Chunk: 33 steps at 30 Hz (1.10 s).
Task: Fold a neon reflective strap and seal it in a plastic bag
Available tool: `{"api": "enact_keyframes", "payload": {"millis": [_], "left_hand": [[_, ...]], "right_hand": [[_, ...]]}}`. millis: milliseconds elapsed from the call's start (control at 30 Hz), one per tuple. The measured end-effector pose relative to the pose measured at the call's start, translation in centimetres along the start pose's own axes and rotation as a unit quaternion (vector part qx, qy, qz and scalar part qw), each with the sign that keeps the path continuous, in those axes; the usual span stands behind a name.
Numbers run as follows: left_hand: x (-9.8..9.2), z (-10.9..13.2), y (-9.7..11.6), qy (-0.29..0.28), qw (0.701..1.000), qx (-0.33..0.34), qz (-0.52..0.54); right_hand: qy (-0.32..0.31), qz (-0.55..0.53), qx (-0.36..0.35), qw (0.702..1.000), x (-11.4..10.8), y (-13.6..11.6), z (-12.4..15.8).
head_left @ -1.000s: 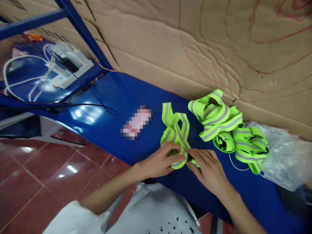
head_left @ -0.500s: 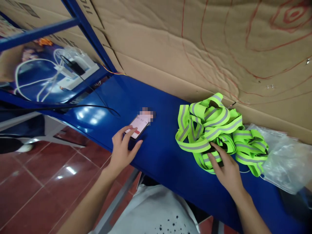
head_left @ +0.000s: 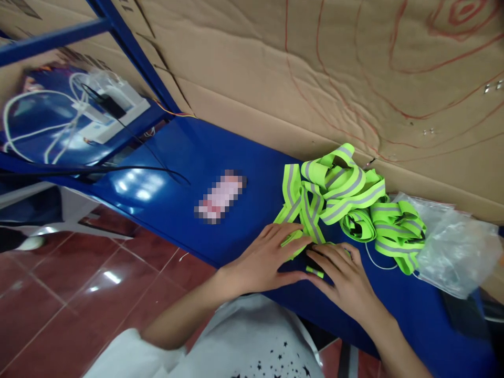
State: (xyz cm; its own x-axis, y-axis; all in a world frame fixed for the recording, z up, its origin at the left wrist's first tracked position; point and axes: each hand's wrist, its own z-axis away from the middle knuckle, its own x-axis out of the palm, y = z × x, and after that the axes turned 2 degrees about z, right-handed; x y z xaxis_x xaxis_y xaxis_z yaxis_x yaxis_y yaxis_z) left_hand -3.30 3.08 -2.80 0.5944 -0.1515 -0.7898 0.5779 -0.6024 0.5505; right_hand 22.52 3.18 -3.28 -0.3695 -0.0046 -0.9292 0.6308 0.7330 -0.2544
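Observation:
My left hand [head_left: 270, 257] and my right hand [head_left: 340, 273] meet at the near side of the blue table [head_left: 252, 157]. Both are closed on a neon-yellow reflective strap [head_left: 315, 271] with a grey stripe; a dark part of it shows between the fingers. Most of that piece is hidden under my hands. Just beyond lies a tangled pile of similar straps [head_left: 338, 178], with a rolled one [head_left: 358, 224] and a folded bundle [head_left: 399, 231] at its right. A phone [head_left: 220, 197], blurred by pixels, lies flat to the left of my hands.
Clear plastic bags [head_left: 452, 247] lie to the right of the straps, and a dark flat object [head_left: 464, 315] is near the right edge. A white power strip [head_left: 118, 113] with cables stands on the left. Cardboard [head_left: 244, 73] walls the table's back.
My left hand has left the phone and moved right to the strap. My right hand has drawn part of the straps nearer, and the two hands have come together.

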Motion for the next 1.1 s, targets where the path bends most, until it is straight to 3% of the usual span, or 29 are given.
{"api": "enact_keyframes", "payload": {"millis": [67,167,333,433,533,733,1100], "left_hand": [[0.6,0.1,-0.3,-0.045,0.999,-0.011,-0.022],[1.2,0.8,-1.2,-0.05,0.998,-0.032,-0.034],[1.1,1.9,-1.2,0.07,0.993,-0.095,-0.026],[1.1,2.1,-0.1,0.109,0.99,-0.04,-0.077],[1.4,1.9,0.9,0.04,0.989,0.041,-0.133],[1.4,0.2,0.5,-0.053,0.988,0.038,-0.137],[2.2,-2.0,0.6,-0.09,0.968,0.048,-0.231]], "right_hand": [[0.005,0.009,0.018,1.0,0.0,-0.1,0.0],[-0.005,0.034,0.051,0.998,0.2,0.3,0.2],[-0.039,0.017,0.061,0.997,0.4,0.6,0.5],[-0.048,-0.015,0.071,0.996,0.4,0.5,0.4],[-0.057,-0.039,0.08,0.994,0.4,0.6,0.0],[-0.049,-0.009,0.062,0.997,0.1,0.2,-0.7],[-0.027,0.101,0.095,0.99,1.4,-3.4,-1.2]]}}
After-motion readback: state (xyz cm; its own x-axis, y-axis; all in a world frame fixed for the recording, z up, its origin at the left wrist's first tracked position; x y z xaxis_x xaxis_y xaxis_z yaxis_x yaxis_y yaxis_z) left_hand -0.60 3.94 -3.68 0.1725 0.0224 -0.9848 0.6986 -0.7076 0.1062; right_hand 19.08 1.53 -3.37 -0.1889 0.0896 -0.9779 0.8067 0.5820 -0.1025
